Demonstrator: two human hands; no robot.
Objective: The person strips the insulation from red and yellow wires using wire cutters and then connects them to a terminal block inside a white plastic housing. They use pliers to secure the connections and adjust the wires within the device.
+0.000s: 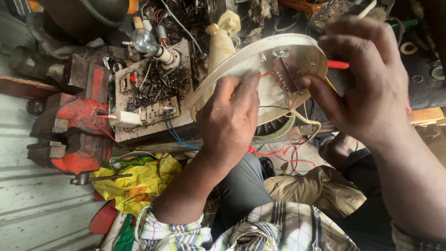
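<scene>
A round cream plastic housing with a small wired circuit part inside is held up in front of me. My left hand grips its lower rim, thumb pressed inside the shell. My right hand is closed around a red-handled tool, its fingertips touching the circuit part at the housing's right side. Thin red and yellow wires hang from the housing toward my lap.
A red bench vise sits at left. Beside it a board carries loose screws, switches, a white plug and a glass bulb. A yellow plastic bag lies below. Cluttered parts and cables fill the back.
</scene>
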